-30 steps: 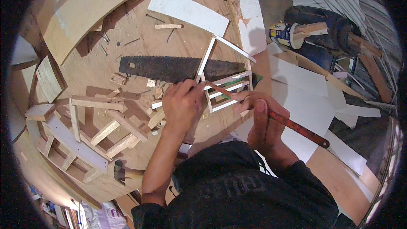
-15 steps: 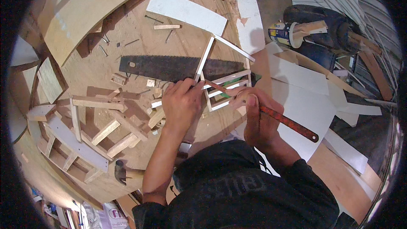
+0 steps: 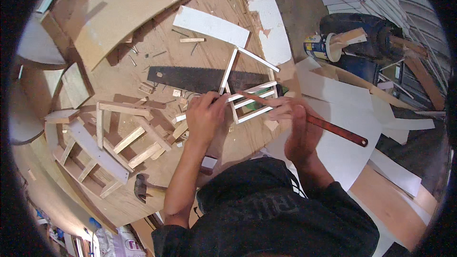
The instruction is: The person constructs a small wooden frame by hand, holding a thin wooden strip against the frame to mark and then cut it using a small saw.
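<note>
My left hand [image 3: 203, 110] grips the near left side of a small frame of white-faced wooden strips [image 3: 229, 70]. The frame has a slanted open top and several crossbars. In my right hand [image 3: 294, 123], slightly blurred, is a long flat red strip with a hole in its end [image 3: 339, 132], which looks like a hacksaw blade. Its narrow far end lies across the frame beside my left fingers. Beneath the frame rests a dark handsaw [image 3: 185, 79], its toothed edge turned away from me. Something green shows under the crossbars, mostly covered.
Another wooden frame [image 3: 93, 148] and a hammer [image 3: 140, 188] lie to the left. Loose nails and a white board [image 3: 212, 26] are at the back. White sheets [image 3: 342, 133] cover the right side. A tub [image 3: 316, 47] holding wood offcuts stands beyond, by a black container [image 3: 352, 24].
The red strip has slid a little right and outward with my right hand. My left hand keeps its hold on the frame. The whole view has shifted slightly.
</note>
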`<action>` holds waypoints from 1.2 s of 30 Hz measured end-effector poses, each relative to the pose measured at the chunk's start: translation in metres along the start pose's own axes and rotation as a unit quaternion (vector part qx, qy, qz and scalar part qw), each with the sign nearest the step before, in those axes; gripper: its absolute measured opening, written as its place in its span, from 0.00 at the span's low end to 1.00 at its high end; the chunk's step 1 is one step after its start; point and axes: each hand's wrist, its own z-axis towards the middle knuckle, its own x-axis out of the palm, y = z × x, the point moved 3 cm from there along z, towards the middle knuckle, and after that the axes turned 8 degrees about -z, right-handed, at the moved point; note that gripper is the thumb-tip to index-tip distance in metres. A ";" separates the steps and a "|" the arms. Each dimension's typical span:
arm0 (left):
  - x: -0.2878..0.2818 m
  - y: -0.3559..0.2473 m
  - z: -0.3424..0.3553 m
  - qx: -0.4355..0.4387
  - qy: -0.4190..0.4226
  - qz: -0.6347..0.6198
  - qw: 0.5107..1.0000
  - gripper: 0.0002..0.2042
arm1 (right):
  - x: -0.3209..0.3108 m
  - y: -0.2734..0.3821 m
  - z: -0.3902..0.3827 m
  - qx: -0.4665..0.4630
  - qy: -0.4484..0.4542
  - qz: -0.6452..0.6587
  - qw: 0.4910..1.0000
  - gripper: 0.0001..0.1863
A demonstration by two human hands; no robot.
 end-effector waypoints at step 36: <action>0.118 -0.155 0.105 -0.075 -0.075 0.004 0.994 0.14 | -0.166 -0.237 0.025 -0.180 0.036 0.195 0.963 0.38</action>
